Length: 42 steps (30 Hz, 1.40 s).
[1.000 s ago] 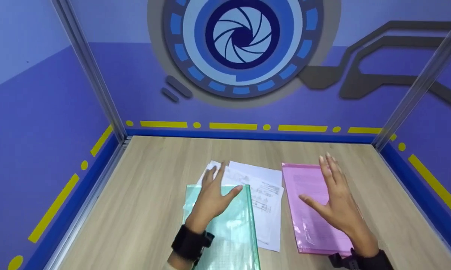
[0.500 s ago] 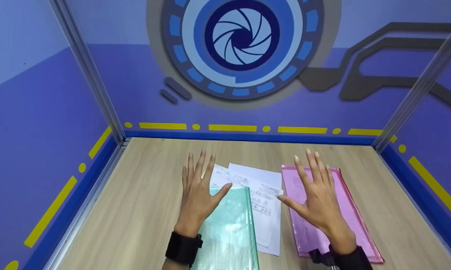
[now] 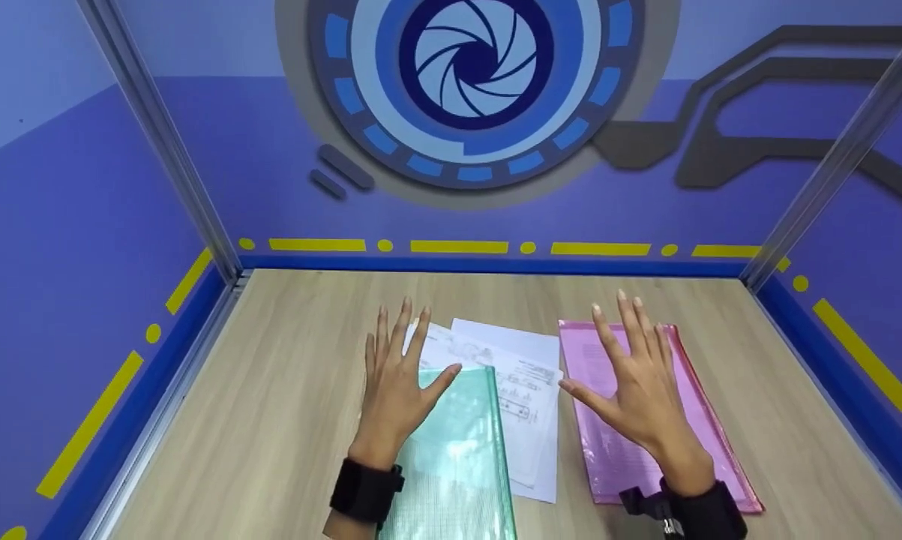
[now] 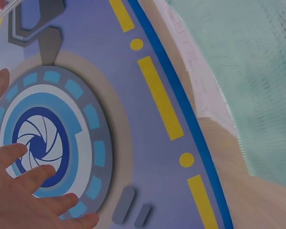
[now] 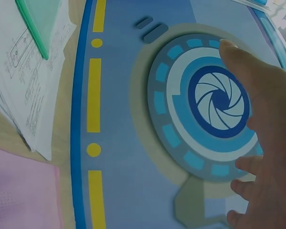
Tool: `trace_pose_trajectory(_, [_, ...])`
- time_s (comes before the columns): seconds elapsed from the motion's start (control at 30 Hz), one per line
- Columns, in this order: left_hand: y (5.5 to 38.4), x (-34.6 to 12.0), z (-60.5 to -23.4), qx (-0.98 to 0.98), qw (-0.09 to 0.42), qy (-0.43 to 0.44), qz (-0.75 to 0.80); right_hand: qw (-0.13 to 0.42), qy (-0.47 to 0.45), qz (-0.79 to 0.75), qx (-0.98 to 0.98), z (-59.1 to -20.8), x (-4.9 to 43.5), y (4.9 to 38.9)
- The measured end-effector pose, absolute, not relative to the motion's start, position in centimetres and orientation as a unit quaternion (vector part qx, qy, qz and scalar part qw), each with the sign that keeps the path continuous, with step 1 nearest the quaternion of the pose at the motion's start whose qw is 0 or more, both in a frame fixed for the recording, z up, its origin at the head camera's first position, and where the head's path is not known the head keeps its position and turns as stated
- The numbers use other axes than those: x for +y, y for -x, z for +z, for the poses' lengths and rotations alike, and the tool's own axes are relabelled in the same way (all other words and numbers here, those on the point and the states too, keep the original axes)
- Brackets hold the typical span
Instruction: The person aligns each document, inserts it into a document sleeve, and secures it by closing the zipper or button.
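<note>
My left hand (image 3: 398, 394) is raised above the left edge of a green translucent file folder (image 3: 462, 465), its fingers straight and spread. Over a pink translucent folder (image 3: 597, 450) with papers inside hovers my right hand (image 3: 642, 397), spread the same way. Neither hand holds anything. Several printed paper sheets (image 3: 529, 420) lie between the two folders, partly beneath the green one. In the left wrist view the green folder (image 4: 248, 81) fills the upper right, beside the left hand's fingers (image 4: 35, 179). The pink folder (image 5: 24, 191) shows at lower left in the right wrist view.
A wooden table top (image 3: 271, 390) carries the papers and folders. Purple panels with metal corner posts (image 3: 162, 142) enclose it at the back and sides. The back wall (image 3: 473, 225) has a round aperture-like graphic and yellow dashes.
Since a second ago the left hand has turned and spread its fingers, moving slightly left. The right hand has shifted left, uncovering the pink folder's right edge. Both are nearly still over the last half second.
</note>
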State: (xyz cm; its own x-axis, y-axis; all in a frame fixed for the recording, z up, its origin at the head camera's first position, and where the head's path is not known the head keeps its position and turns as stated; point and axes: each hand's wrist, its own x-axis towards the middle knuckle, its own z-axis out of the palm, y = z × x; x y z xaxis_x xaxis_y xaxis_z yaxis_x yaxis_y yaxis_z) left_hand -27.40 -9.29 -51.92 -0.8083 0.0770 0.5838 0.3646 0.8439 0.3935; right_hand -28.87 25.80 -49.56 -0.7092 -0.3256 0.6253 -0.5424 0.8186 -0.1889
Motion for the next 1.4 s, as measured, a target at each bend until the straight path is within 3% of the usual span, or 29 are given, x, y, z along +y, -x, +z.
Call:
trace_pose_trajectory(0.27, [28.1, -9.1, -53.9, -0.93, 0.228, 0.113, -0.266, 0.253, -0.235, 0.185, -0.92, -51.2, 25.7, 29.7])
trace_pose_trajectory(0.63, [28.2, -9.0, -54.9, -0.933, 0.189, 0.122, -0.279, 0.225, -0.228, 0.182, -0.93, -52.2, 25.4, 29.9])
trace_pose_trajectory(1.03, [28.2, -9.4, -58.4, -0.939, -0.024, 0.112, -0.326, 0.213, -0.245, 0.196, -0.925, -52.5, 24.9, 29.4])
trace_pose_trajectory(1.13, [28.4, -9.4, -59.0, -0.94, -0.046, 0.102, -0.322, 0.174, -0.27, 0.221, -0.921, -52.7, 24.2, 29.0])
trace_pose_trajectory(1.4, [28.4, -9.5, -59.3, -0.938, -0.06, 0.083, -0.33, 0.006, -0.286, 0.271, -0.919, -54.2, 20.7, 28.0])
